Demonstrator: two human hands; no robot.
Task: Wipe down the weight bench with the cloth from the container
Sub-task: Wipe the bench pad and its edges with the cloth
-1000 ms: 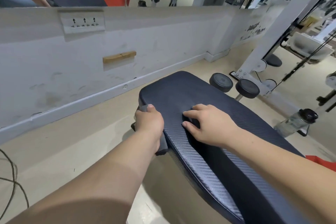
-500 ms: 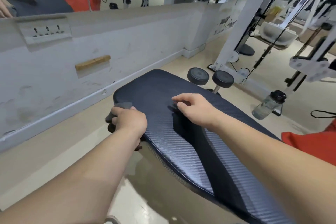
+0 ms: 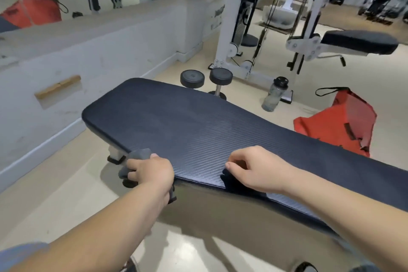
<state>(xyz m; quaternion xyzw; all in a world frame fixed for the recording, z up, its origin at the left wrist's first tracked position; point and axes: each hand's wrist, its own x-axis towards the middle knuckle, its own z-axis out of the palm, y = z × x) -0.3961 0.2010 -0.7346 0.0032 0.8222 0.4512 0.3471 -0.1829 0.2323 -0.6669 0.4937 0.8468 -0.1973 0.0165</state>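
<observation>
A dark navy padded weight bench [image 3: 198, 121] runs from centre left to the right edge of the head view. My left hand [image 3: 150, 171] grips a grey cloth [image 3: 138, 154] and presses it against the bench's near side edge. Part of the cloth hangs below my palm. My right hand [image 3: 256, 169] rests on the near edge of the pad with its fingers curled and nothing in it. A red container bag [image 3: 335, 123] with a black strap sits on the floor behind the bench at the right.
A white low wall [image 3: 88, 57] with a mirror above runs along the left. Two black dumbbell heads [image 3: 205, 77] and a water bottle [image 3: 274, 94] stand on the floor beyond the bench. A white cable machine [image 3: 240, 17] and another padded seat [image 3: 357, 41] lie further back.
My left hand has slid the cloth along the bench's side edge towards me. My right hand has moved back along the pad too. The view has swung right, showing the red bag.
</observation>
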